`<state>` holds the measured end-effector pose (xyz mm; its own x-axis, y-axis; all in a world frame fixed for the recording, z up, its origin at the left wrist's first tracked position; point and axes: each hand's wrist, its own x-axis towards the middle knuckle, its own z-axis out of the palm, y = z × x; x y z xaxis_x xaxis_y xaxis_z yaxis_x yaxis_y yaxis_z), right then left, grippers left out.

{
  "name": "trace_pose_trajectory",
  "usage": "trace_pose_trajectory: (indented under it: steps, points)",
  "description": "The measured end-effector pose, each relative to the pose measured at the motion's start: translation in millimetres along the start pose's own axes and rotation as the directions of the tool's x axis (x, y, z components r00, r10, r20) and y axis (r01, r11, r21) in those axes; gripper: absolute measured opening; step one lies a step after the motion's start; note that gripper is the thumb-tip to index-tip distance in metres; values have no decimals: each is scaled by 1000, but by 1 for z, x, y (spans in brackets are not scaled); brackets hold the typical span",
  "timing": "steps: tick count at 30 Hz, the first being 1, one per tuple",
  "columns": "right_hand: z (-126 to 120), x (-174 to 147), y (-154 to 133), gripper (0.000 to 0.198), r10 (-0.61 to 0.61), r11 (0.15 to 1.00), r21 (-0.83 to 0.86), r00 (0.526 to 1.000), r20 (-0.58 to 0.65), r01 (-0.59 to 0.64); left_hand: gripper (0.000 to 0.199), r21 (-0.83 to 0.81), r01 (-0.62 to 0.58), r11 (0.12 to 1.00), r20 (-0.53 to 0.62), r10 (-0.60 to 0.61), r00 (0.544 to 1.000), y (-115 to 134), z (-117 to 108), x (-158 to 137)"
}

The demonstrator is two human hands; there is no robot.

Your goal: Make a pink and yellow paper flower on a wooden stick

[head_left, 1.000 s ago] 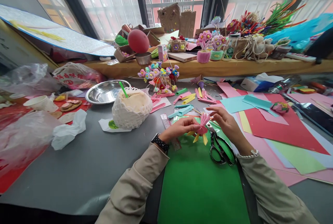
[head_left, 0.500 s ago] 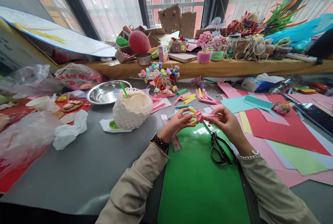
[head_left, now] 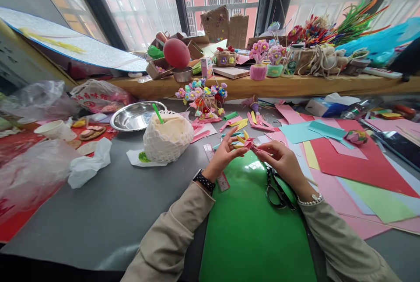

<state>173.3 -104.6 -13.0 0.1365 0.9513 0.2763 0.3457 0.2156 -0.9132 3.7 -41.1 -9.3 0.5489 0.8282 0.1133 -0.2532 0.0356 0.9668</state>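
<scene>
At grey, paper-strewn surface (head_left: 124, 212), pinching small pink-and-yellow folded-paper piece (head_left: 248, 143) with right hand (head_left: 281, 158); cannot tell whether pinching with left hand (head_left: 225, 152).

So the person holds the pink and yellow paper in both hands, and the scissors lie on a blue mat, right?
Not quite: the mat is green, not blue, as the head view shows. The scissors lie on it, and the left hand and right hand both hold the paper.
</scene>
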Motion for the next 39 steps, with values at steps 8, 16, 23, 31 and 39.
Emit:
trace_pose_trajectory:
  steps: [8, 16, 23, 31, 39]
  points:
    - [7, -5, -1, 23, -146, 972, -199, 986, -79, 128, 49, 389, -155, 908, 46, 149, 988, -11, 5, -2]
    - [12, -5, -1, 23, -164, 949, -275, 986, -15, 153, 40, 262, -126, 957, 8, 129, 992, -18, 10, -2]
    - [13, -6, -1, 29, -109, 940, -322, 993, 32, 114, 36, 225, -143, 964, -4, 147, 989, -15, 12, -3]
    - [6, -3, -3, 23, -161, 957, -253, 985, -60, 141, 36, 186, -52, 981, -19, 56, 998, -10, 14, -5]
    - [6, -3, 0, 16, -201, 936, -307, 977, -68, 172, 35, 266, -70, 961, 81, 50, 995, -13, 16, -6]
